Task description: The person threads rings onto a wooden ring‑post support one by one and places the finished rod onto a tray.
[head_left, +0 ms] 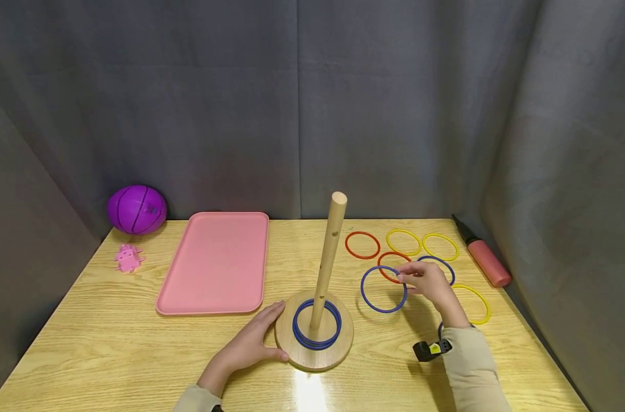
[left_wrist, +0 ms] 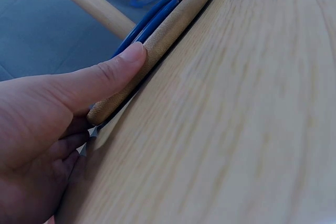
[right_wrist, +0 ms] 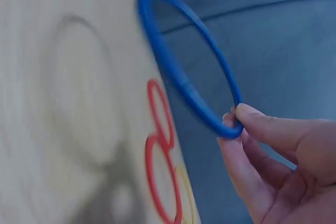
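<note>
A wooden ring stand (head_left: pixel 324 280) has an upright peg on a round base, with several blue rings (head_left: pixel 316 346) stacked around the peg. My left hand (head_left: pixel 251 343) holds the left edge of the base. Its thumb (left_wrist: pixel 118 69) lies on the rim in the left wrist view, its fingers farther round. To the right of the stand, my right hand (head_left: pixel 428 283) pinches a blue ring (head_left: pixel 363 293) between thumb and fingertips. This ring hangs tilted above the table, its shadow below it. In the right wrist view the pinched ring (right_wrist: pixel 181 82) slants away from the fingertips.
Red rings (head_left: pixel 362 257), yellow rings (head_left: pixel 441 236) and further blue rings (head_left: pixel 453 274) lie around the right hand. A pink hand pump (head_left: pixel 489 263) sits at the right edge. On the left are a pink tray (head_left: pixel 214 263), a purple ball (head_left: pixel 137 209) and a small pink toy (head_left: pixel 129 258).
</note>
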`<state>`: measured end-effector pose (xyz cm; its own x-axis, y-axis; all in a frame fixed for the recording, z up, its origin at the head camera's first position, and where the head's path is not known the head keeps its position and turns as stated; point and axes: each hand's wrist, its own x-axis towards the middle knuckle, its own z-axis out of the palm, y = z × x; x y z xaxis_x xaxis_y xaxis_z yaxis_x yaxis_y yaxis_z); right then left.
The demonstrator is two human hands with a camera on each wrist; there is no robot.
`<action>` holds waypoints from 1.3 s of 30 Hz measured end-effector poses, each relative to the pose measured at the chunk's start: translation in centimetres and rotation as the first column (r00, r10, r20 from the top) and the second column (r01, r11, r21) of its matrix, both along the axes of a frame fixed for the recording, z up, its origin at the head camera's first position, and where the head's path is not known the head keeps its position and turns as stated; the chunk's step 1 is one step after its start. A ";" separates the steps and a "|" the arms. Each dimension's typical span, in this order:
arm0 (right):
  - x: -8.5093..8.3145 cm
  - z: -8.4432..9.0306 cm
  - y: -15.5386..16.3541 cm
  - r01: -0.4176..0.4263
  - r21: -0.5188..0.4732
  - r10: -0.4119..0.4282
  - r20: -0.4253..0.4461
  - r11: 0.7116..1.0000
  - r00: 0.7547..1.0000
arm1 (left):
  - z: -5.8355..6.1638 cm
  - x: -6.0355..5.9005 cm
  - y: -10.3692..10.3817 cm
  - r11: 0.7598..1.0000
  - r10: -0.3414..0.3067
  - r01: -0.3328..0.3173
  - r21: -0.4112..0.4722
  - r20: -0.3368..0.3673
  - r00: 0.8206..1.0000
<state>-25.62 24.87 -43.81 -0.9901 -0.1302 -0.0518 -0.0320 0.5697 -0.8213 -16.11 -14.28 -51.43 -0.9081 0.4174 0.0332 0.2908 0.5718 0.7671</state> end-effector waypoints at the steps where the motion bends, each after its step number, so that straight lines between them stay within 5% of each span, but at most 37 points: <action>1: 0.0 0.2 -0.1 -0.010 -0.043 0.011 0.012 0.999 1.000 | 0.0 0.0 0.0 1.000 0.001 -0.001 0.000 0.000 1.000; 8: 0.3 2.0 -1.4 -0.020 -0.197 0.026 0.027 0.980 0.999 | 0.0 0.0 0.1 1.000 0.002 -0.003 -0.003 -0.008 1.000; 17: 1.2 4.4 -2.8 -0.023 -0.227 0.012 -0.049 0.974 0.999 | -0.3 0.1 0.0 1.000 0.009 -0.009 -0.010 -0.003 1.000; 26: 2.0 7.0 -4.0 -0.019 -0.385 -0.007 -0.067 0.923 0.998 | -0.2 0.0 0.0 1.000 0.010 -0.010 -0.005 -0.004 1.000; 30: 2.5 7.9 -4.3 -0.057 -0.492 0.021 -0.078 0.869 0.997 | -0.1 0.0 0.1 1.000 0.011 -0.011 -0.009 -0.007 1.000; 39: 3.4 10.4 -5.3 -0.210 -0.701 0.121 -0.175 0.682 0.977 | -0.1 0.0 0.1 1.000 0.009 -0.009 0.002 0.000 1.000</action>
<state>-22.21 19.56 -33.37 -0.9419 -0.2461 0.2288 -0.1793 -0.2079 -0.9616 -16.11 -14.23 -51.49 -0.9117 0.4095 0.0339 0.2859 0.5731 0.7679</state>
